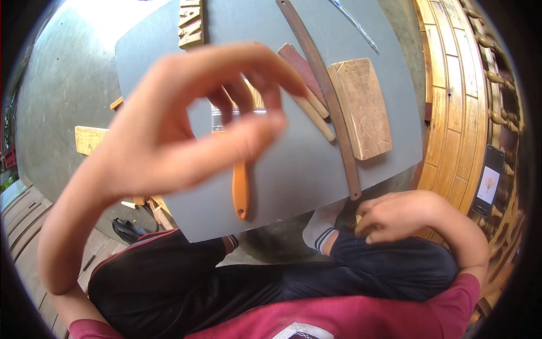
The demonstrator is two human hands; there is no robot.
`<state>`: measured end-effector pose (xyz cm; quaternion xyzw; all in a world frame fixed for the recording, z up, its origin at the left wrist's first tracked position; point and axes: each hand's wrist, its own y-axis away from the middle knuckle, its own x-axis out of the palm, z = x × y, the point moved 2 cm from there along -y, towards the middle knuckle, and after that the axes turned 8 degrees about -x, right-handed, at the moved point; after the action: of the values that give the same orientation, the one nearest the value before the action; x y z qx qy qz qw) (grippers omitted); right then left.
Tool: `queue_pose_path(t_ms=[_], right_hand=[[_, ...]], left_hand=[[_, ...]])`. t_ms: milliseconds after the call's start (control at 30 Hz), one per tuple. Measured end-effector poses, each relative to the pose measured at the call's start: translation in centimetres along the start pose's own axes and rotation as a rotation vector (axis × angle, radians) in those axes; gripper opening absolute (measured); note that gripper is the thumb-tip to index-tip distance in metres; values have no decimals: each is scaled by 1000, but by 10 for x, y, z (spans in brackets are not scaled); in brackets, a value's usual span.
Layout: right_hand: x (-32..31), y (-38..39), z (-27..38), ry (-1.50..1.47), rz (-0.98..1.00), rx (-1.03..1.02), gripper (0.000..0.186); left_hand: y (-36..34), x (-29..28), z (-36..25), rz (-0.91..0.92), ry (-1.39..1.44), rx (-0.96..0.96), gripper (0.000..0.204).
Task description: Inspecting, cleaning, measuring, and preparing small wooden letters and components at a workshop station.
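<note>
My left hand [186,121] is raised over the grey board [209,198], blurred, with thumb and fingers curved apart and nothing visible between them. Behind it lies a flat paintbrush [241,195] with an orange handle, its bristles partly covered by the fingers. My right hand [395,217] hangs by my right knee at the board's near edge. Its fingers are curled, and a small yellowish bit shows at the fingertips, too little to name. Right of the brush lie a wooden stick [316,117], a reddish-brown sandpaper piece [298,63], a long brown ruler-like strip [323,73] and a wooden block [364,107].
At the board's far side lie carved wooden letters [191,25] and a pen [355,25]. Wood offcuts [90,139] rest on the floor to the left. A smartphone [488,181] with a lit screen leans by the wooden bench [451,113] at right.
</note>
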<state>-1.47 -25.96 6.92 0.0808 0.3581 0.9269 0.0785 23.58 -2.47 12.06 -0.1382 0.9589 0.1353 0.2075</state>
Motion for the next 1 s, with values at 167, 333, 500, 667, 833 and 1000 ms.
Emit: queue_pose_path(t_ms=[167,333,500,667,833,1000], right_hand=[[-53,72,84,-180,-440,-447,41],[-84,72,102,-364,-1051,-273,53],[-79,39,49,515,-1313,540,66],[-87,44,27,529,-1404,331,67],[-120,92,-9,481,-1586,287,66],[-164,145,-53,-24,-1945,187,62]], left_hand=[[10,55,-43,167,187,45,97],[8,59,-28,263,710,-532,29],[-12,19,10,-141,323,-469,25],[-4,21,14,-58,350,-622,34],[-21,17,18,-131,414,-514,38],[-26,5,20,-204,491,-502,36]])
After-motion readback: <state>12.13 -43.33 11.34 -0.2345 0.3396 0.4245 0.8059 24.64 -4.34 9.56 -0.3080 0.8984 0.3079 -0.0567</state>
